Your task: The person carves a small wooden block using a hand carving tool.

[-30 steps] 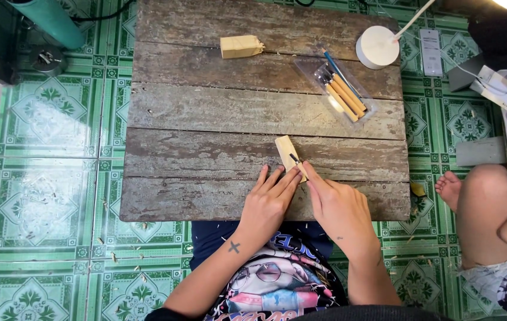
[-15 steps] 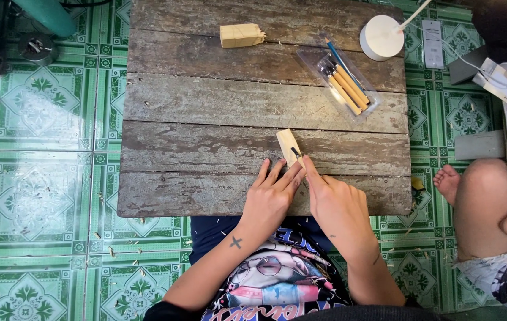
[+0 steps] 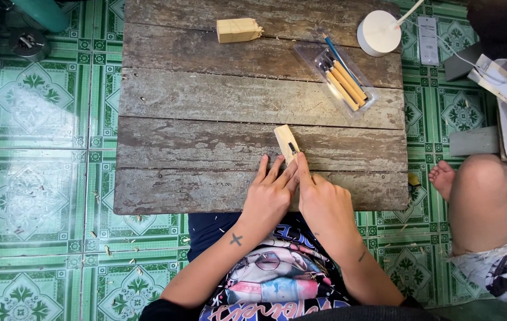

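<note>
Desk (image 3: 206,95): weathered grey plank desk, seen from above; stands on green patterned tile floor (image 3: 33,196).
Workpiece: small pale rectangular wooden block (image 3: 285,141), lies flat on 4th plank from far edge, near-centre, long axis tilted slightly left; its near end sits under the fingertips of both hands.
Left hand (image 3: 268,199): palm down on near planks, fingers stretched fwd & close together, tips pressing on near end of block. Not curled round it; holds it down from above.
Right hand (image 3: 324,205): closed round a thin dark-tipped carving tool (image 3: 293,147), index finger laid along it; tip rests on top face of block. Handle hidden inside the fist, so type cannot be told.
Hands rel.: touching side by side, index fingers meet at the block.
Spare stock: second pale wooden block, thicker, w/ one rough end (image 3: 238,30), far-left part of desk, well apart from hands.
Tool tray: clear plastic tray (image 3: 313,56) far-right, set diagonally, holds several wooden-handled carving tools (image 3: 345,83) plus one blue-handled.
Cup: white round lidded cup w/ straw (image 3: 379,32) at far-right edge, just beside tray.
Debris: light wood shavings scattered on floor & on person's printed dark shirt (image 3: 271,279).
Other: second person's bare leg and foot (image 3: 443,177) on floor right of desk, clear of the work.
</note>
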